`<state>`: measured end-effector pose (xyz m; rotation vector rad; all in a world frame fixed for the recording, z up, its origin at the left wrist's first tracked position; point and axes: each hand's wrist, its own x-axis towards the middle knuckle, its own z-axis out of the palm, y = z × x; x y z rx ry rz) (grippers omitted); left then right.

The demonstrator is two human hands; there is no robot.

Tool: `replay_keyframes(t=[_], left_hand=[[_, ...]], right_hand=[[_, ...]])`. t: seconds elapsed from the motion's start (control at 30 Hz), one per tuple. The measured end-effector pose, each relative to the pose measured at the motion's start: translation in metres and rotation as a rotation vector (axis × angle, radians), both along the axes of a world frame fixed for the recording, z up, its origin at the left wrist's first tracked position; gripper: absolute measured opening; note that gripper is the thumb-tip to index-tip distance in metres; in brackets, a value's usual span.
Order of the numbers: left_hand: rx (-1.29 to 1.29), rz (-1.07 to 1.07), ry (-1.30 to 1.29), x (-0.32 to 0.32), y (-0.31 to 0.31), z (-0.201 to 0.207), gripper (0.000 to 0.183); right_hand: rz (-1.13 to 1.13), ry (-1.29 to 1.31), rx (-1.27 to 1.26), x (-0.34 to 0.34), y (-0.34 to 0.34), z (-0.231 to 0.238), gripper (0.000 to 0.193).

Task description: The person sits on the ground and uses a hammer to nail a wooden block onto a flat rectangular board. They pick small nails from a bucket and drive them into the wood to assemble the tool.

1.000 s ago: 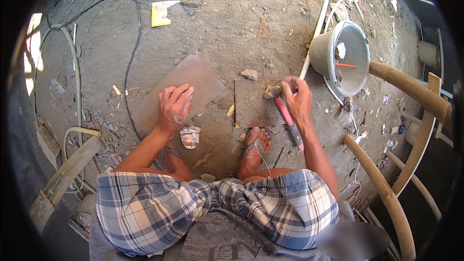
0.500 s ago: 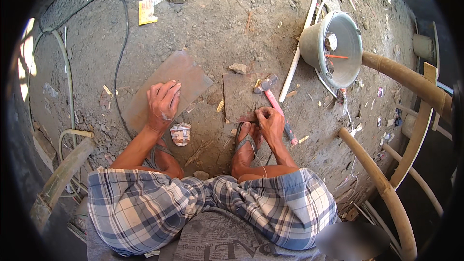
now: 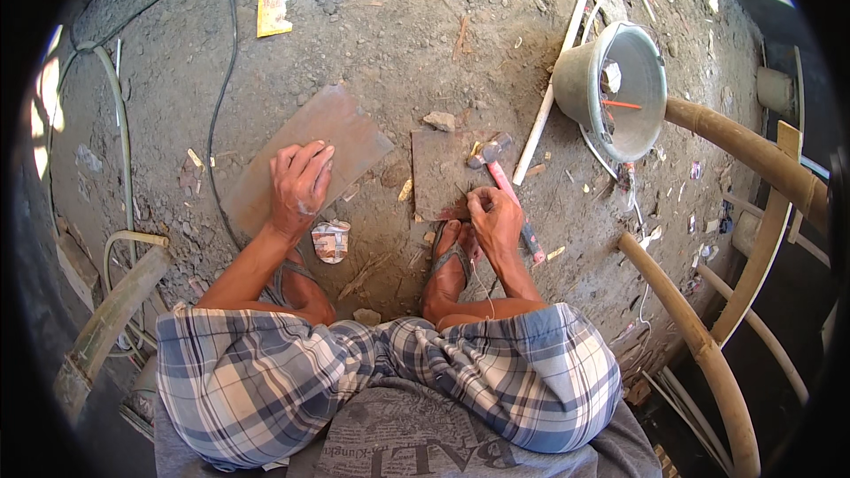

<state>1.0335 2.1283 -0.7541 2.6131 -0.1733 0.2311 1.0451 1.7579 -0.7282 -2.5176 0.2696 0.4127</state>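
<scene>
My left hand (image 3: 299, 181) is over a flat brown sheet (image 3: 345, 128) lying on the dirt at the left. Its fingers are curled close together; anything under them is hidden. My right hand (image 3: 496, 217) is pinched by the near edge of a smaller square brown plate (image 3: 434, 159), just ahead of my right foot. A thin dark tip shows at its fingertips, too small to name. Beside this hand lies a hammer (image 3: 501, 179) with a red and dark handle, its head on the square plate. A crushed paper cup (image 3: 330, 242) sits between the left forearm and my feet.
A grey bucket (image 3: 575, 75) lies tipped at the right, with an orange stick inside, near a white pipe (image 3: 551, 84). Bamboo poles (image 3: 699, 336) stand on the right and left. A black cable (image 3: 232, 44) loops across the ground, and a stone (image 3: 439, 121) touches the square plate.
The left hand's fingers have drawn in slightly over the sheet. My right hand has tilted a little, and a thin dark tip now shows at its fingers. The view has shifted slightly.
</scene>
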Motion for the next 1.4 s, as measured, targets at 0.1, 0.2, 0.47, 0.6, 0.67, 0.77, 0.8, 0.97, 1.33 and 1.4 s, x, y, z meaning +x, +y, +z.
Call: replay_keyframes(t=[0.1, 0.2, 0.47, 0.6, 0.67, 0.77, 0.8, 0.97, 1.33, 1.4], left_hand=[[0.012, -0.004, 0.01, 0.001, 0.001, 0.004, 0.037], [0.005, 0.001, 0.002, 0.001, 0.0, 0.001, 0.039], [-0.007, -0.011, 0.014, -0.002, 0.003, -0.002, 0.042], [-0.007, -0.016, 0.024, -0.002, 0.005, 0.001, 0.04], [-0.01, -0.027, 0.029, -0.002, 0.005, 0.001, 0.04], [-0.031, -0.035, 0.022, 0.002, 0.004, 0.001, 0.04], [-0.024, -0.027, 0.025, -0.001, 0.006, 0.003, 0.04], [-0.031, -0.012, 0.001, -0.002, 0.004, -0.001, 0.037], [-0.076, 0.04, 0.019, -0.002, 0.002, 0.002, 0.036], [-0.08, 0.038, 0.026, -0.001, 0.001, 0.002, 0.036]], right_hand=[[0.036, 0.064, -0.06, 0.001, 0.01, 0.004, 0.023], [0.015, 0.098, -0.098, -0.003, 0.01, -0.004, 0.024], [0.025, 0.141, -0.068, -0.006, 0.0, -0.017, 0.023], [0.134, 0.014, 0.005, -0.002, 0.005, -0.014, 0.019], [0.246, 0.06, 0.096, 0.023, 0.023, 0.012, 0.015], [0.48, 0.005, 0.188, 0.072, 0.074, 0.047, 0.011], [0.546, -0.014, 0.286, 0.087, 0.093, 0.048, 0.011], [0.646, 0.214, 0.489, 0.113, 0.157, 0.036, 0.022], [0.533, 0.222, 0.488, 0.093, 0.185, 0.034, 0.029], [0.56, 0.205, 0.504, 0.094, 0.185, 0.032, 0.032]])
